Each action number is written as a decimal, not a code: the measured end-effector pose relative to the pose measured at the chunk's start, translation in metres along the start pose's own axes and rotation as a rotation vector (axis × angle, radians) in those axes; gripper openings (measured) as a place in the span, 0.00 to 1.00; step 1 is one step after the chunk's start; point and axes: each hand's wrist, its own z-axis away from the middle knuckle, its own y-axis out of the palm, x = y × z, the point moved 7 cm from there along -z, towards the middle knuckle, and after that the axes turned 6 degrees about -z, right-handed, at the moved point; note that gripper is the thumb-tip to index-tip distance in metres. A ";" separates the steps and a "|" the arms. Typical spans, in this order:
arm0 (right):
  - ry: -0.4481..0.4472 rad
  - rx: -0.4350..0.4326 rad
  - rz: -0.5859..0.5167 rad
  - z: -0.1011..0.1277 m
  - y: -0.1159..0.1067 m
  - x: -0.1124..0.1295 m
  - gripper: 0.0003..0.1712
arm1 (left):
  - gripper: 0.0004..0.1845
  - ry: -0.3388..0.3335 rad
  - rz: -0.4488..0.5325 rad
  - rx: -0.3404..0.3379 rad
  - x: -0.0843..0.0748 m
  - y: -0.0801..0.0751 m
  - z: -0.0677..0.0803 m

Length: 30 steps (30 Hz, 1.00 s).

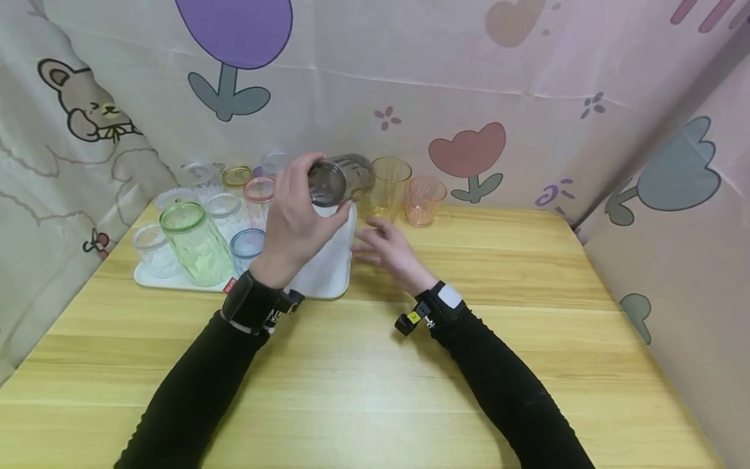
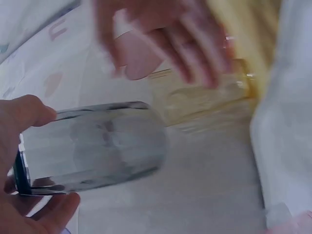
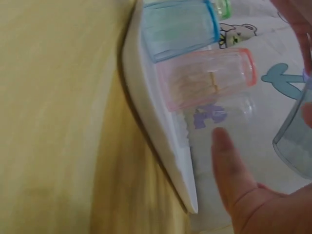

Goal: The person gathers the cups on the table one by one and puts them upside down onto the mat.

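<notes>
My left hand (image 1: 299,221) grips a dark grey see-through glass (image 1: 346,179) near its base, holding it tilted on its side above the right end of the white tray (image 1: 328,273). In the left wrist view the grey glass (image 2: 97,146) looks empty, with thumb and fingers on either side. My right hand (image 1: 392,251) is apart from it, fingers spread and extended, just right of the tray and in front of a yellow glass (image 1: 391,185). Beside that stands a shorter pink-orange glass (image 1: 424,198). Nothing is in the right hand.
Several glasses crowd the tray's left part, among them a tall green glass (image 1: 199,244), a blue-rimmed glass (image 1: 247,247) and a pink-rimmed glass (image 3: 209,78). A patterned curtain (image 1: 351,98) hangs behind the wooden table (image 1: 375,391).
</notes>
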 end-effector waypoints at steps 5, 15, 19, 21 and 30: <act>0.063 0.015 0.195 0.001 0.003 -0.012 0.44 | 0.43 -0.243 0.002 0.058 0.010 0.010 -0.011; 0.077 0.039 0.524 0.003 0.009 -0.024 0.51 | 0.41 -0.479 0.004 0.111 0.038 0.032 -0.016; 0.075 0.041 0.592 -0.001 0.011 -0.028 0.51 | 0.40 -0.503 -0.017 0.138 0.048 0.043 -0.016; 0.072 0.045 0.606 -0.002 0.012 -0.029 0.50 | 0.39 -0.510 -0.023 0.151 0.053 0.049 -0.016; 0.039 0.095 0.687 -0.004 0.017 -0.029 0.30 | 0.45 -0.623 -0.049 0.313 0.070 0.075 -0.015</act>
